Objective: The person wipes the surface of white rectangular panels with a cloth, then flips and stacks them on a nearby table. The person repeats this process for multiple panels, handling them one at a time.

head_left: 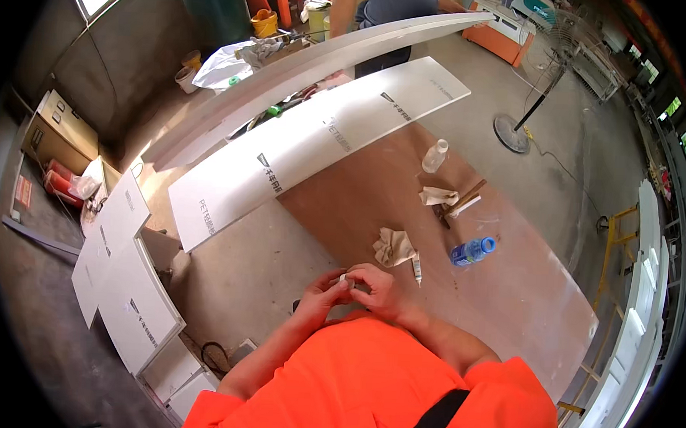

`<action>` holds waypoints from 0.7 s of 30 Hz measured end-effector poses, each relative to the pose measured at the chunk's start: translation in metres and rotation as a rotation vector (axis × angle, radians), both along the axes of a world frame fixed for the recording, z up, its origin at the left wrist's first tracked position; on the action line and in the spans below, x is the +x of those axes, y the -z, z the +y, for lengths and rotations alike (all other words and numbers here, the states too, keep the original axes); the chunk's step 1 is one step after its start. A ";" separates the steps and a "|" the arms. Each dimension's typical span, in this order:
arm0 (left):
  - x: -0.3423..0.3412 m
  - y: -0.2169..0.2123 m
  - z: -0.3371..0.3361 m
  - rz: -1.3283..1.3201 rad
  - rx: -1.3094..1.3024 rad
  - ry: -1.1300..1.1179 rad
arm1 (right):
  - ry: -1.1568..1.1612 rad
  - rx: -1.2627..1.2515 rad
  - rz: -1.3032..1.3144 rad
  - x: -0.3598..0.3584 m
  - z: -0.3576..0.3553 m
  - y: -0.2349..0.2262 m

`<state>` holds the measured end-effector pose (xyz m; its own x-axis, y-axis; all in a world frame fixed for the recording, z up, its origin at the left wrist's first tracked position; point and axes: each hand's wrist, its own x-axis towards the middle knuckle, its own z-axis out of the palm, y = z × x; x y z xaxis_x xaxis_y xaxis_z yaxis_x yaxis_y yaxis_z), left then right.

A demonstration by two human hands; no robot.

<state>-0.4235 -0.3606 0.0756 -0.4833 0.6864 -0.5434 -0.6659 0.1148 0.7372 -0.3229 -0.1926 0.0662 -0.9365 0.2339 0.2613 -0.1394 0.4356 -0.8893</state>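
My left hand (321, 296) and my right hand (380, 290) meet in front of my chest, at the near edge of a brown table (507, 313). Fingers of both are closed around a small white piece (345, 280), too small and too covered to name. A crumpled beige cloth (393, 247) lies just beyond the right hand, with a small white tube (417, 269) beside it. Farther right, a blue-labelled plastic bottle (473, 252) rests on the tabletop.
A hammer-like tool (444, 216) lies by another cloth (439, 196); behind them is a clear bottle (435, 156). White panels (315, 148) stretch along the far left. Across them stands another person (402, 6). A fan (512, 133) stands on the floor; more panels (129, 281) are stacked left.
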 end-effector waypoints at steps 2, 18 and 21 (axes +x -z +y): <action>-0.015 -0.002 -0.020 0.012 0.042 -0.029 | -0.022 0.072 -0.046 -0.016 -0.018 -0.006; -0.182 0.067 -0.140 -0.159 0.171 -0.240 | -0.029 -0.182 -0.263 -0.188 -0.121 0.024; -0.222 0.077 -0.125 -0.144 0.131 -0.271 | 0.071 -0.187 -0.266 -0.208 -0.098 0.036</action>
